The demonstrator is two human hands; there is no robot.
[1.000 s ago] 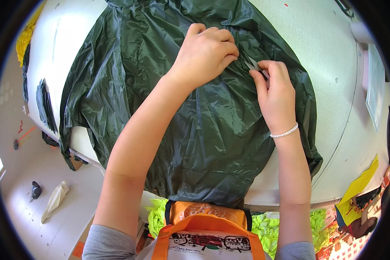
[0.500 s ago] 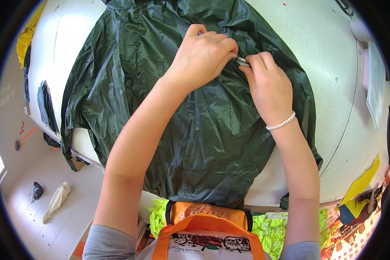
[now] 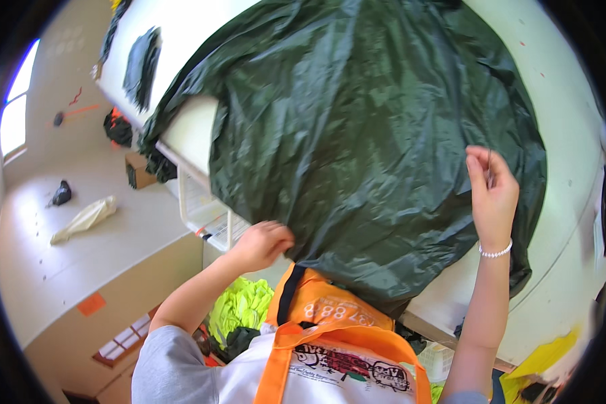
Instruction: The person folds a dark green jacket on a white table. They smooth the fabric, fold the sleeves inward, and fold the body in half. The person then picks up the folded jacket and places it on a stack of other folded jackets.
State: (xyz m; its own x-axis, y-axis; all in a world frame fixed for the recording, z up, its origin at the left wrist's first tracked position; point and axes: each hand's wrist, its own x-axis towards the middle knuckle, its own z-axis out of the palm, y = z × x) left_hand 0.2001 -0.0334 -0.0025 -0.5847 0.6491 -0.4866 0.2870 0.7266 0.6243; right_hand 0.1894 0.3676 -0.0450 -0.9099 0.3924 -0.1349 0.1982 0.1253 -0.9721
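Note:
A dark green, shiny raincoat-like garment (image 3: 357,148) lies spread and wrinkled over the white table, its near edge hanging by my waist. My left hand (image 3: 264,244) is closed at the garment's lower left edge, fingers curled around the fabric. Over the right part of the garment is my right hand (image 3: 495,195), wearing a white bead bracelet (image 3: 495,252). Its thumb and fingers are closed on a slim metal tool (image 3: 489,176), mostly hidden by the palm; its exact kind is unclear.
A stack of folded dark pieces (image 3: 142,69) lies on the table's left part. White wire baskets (image 3: 209,212) stand below the table edge. Bright yellow-green fabric (image 3: 244,306) is heaped near my left side. A cardboard box (image 3: 140,171) and a cream cloth (image 3: 84,220) are on the floor.
My hands have parted: the left came down to the garment's near left edge, the right moved right and nearer with the metal tool. The view has turned, and the garment appears shifted.

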